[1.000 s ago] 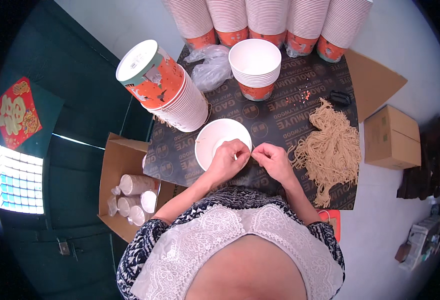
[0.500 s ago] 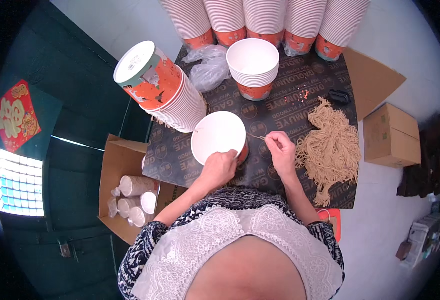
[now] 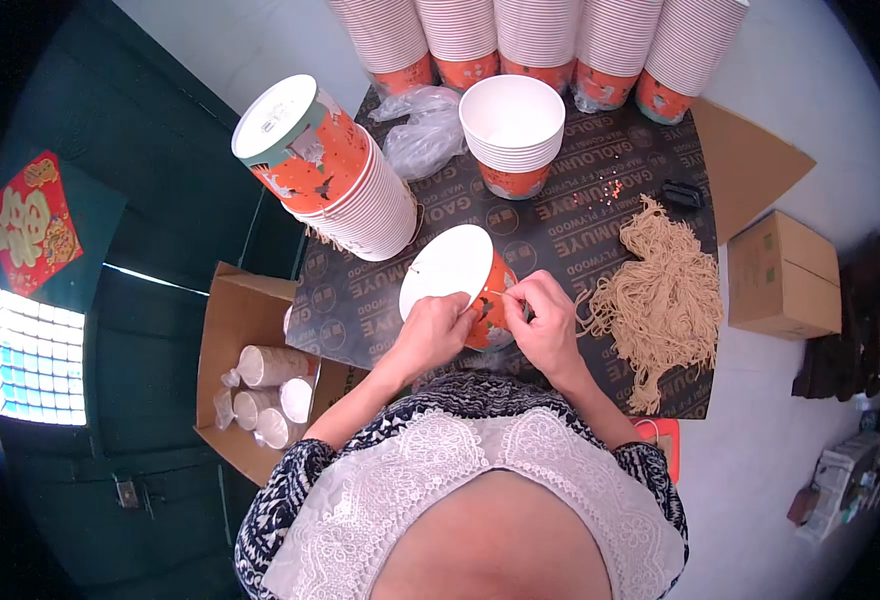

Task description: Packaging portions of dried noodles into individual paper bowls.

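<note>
— What moved since half a second ago?

— Since then my right hand (image 3: 545, 325) came back from the side to the orange paper cup (image 3: 465, 285), which was now tilted on its side over the dark counter (image 3: 580, 215).

— And the hands?

— My left hand (image 3: 435, 330) gripped the cup wall. The right fingers were pinching a thin string at it. The noodle-like bundle of strings (image 3: 660, 300) lay just beside.

Closed brown carton (image 3: 782, 275) — red wall sign (image 3: 35, 222)
</note>
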Available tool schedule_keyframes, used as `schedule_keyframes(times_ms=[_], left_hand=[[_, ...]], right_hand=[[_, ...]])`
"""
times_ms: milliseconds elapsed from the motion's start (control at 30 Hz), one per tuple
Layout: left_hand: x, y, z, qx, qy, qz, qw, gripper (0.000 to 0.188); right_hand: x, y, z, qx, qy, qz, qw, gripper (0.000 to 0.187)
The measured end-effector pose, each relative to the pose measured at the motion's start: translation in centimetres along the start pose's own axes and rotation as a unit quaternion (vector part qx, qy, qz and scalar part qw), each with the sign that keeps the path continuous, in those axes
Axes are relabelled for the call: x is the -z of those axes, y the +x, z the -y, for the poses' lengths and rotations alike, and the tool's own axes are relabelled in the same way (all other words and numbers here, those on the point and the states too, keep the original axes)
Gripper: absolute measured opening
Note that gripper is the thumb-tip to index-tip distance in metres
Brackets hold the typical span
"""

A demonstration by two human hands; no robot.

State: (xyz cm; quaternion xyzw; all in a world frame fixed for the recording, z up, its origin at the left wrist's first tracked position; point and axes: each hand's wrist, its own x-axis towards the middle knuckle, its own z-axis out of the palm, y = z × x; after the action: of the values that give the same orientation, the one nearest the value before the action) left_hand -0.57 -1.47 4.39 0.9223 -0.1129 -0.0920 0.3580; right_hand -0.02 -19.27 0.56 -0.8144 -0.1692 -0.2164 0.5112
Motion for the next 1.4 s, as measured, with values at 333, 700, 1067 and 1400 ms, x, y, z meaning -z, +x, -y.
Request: schedule_keyframes(times_ms=[333,700,1067,1400], left_hand=[[-0.5,0.0,-0.1,-0.022,0.019,-0.003,1.000,0.024],[-1.8,-0.3,0.3,-0.091,0.046,-0.035,0.994,0.019],[-5.6,0.4,1.8,-0.136,0.205,-0.040,0.968,0.007],[-5.5,1.2,2.8,-0.059,-0.089,0.001,0.994,0.021]], right_hand=[[-0.1,-0.1,-0.1,0.000,-0.040,0.021,0.999,0.017],[-0.5,-0.3,-0.4,-0.018,-0.018,0.032,0.999,0.012],[-3.0,-2.3,-2.6,-0.143,0.035,0.004,0.989,0.009],[-3.5,-2.0,-3.4,-0.207,-0.013,-0.021,0.978,0.011]])
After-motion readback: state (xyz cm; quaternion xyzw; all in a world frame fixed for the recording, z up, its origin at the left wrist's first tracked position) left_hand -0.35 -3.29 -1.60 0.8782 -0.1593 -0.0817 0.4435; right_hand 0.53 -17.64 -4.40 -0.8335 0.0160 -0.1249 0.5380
